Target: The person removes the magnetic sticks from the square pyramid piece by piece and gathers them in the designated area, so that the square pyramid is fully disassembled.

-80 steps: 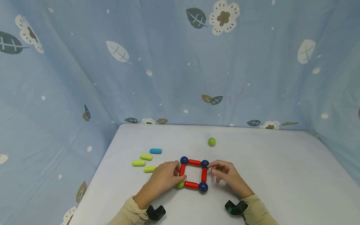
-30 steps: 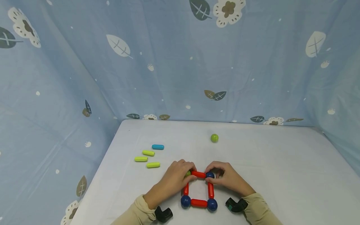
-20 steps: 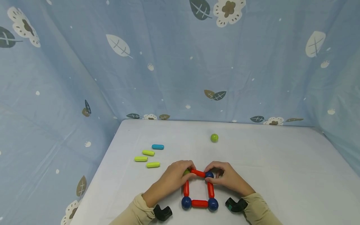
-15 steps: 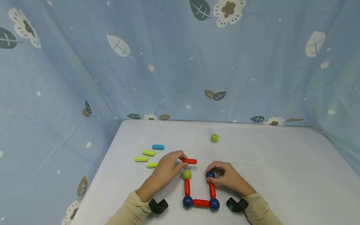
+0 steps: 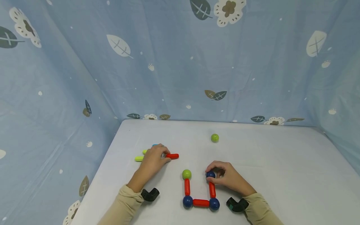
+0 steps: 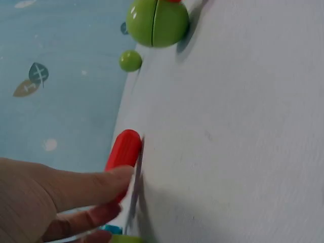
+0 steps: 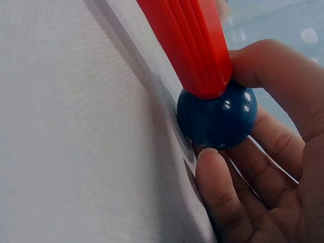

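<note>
My left hand (image 5: 154, 158) pinches a red building rod (image 5: 172, 156) between thumb and fingers, over the loose rods at left; the left wrist view shows the same rod (image 6: 124, 149). At the table's middle lies a three-sided frame of red rods and balls, its far side without a rod. A green ball (image 5: 187, 174) tops its left side, with dark blue balls (image 5: 187, 202) at the other corners. My right hand (image 5: 227, 177) pinches the far-right dark blue ball (image 5: 210, 175). That ball (image 7: 216, 115) touches the end of a red rod (image 7: 195, 48).
Yellow-green rods (image 5: 139, 158) and a blue rod (image 5: 155, 145) lie partly hidden behind my left hand. A loose green ball (image 5: 215, 138) sits toward the back of the white table (image 5: 270, 168). Blue patterned cloth (image 5: 174, 68) hangs behind and at the sides.
The square was turned, bringing its green ball from near left to far left. My left hand then pulled off the far red rod and carried it leftward. My right hand stays on the blue ball.
</note>
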{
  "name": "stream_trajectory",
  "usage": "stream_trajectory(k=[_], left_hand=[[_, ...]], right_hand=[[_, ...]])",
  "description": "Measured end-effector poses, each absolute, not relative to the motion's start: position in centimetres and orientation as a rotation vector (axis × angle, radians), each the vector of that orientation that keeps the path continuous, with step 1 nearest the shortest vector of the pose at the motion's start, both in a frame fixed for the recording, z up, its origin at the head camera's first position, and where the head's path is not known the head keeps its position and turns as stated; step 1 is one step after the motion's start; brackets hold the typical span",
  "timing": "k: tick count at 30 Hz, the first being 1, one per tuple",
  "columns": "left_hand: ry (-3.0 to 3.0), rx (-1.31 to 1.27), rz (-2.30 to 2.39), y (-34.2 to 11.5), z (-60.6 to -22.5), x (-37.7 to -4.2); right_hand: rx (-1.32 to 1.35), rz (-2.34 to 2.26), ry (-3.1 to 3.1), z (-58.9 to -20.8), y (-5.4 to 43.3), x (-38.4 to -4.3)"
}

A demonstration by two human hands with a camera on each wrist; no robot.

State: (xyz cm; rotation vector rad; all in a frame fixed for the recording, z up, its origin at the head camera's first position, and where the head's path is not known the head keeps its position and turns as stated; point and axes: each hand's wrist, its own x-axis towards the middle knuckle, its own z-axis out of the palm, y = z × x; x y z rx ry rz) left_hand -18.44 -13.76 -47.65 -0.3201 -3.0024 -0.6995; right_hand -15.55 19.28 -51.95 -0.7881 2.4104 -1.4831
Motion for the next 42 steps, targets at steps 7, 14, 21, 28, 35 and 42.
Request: stream_trajectory(k=[7,14,21,28,35,42], left_hand=[[-3.006,-0.298,-0.631,-14.4,-47.5,-18.4],[-3.002,-0.292,-0.624,-14.5,-47.3,-18.4],[-2.993,-0.27,-0.621,-14.4,-47.3,-18.5],[-3.027,-0.268,-0.736,-13.2,-45.7,-17.4],[-3.4,-0.485,-0.93,-10.7,-44.8,-14.9],[-3.46,-0.586,-0.905,-9.3,-45.5,-13.8]], right_hand=[[-0.776,-1.466,2.416,-51.9,19.2,-15.6],[-0.766,-1.466,2.418,-52.0,19.2,-15.6],[-0.766,-1.467,2.416,-52.1,19.2,-15.6],[-0.76,-1.464,2.421,-52.1,19.2,-15.6],[-0.746,-1.462,2.419,-51.9,19.1,-15.6],[-0.75,-1.465,2.418,-51.9,19.2,-15.6]])
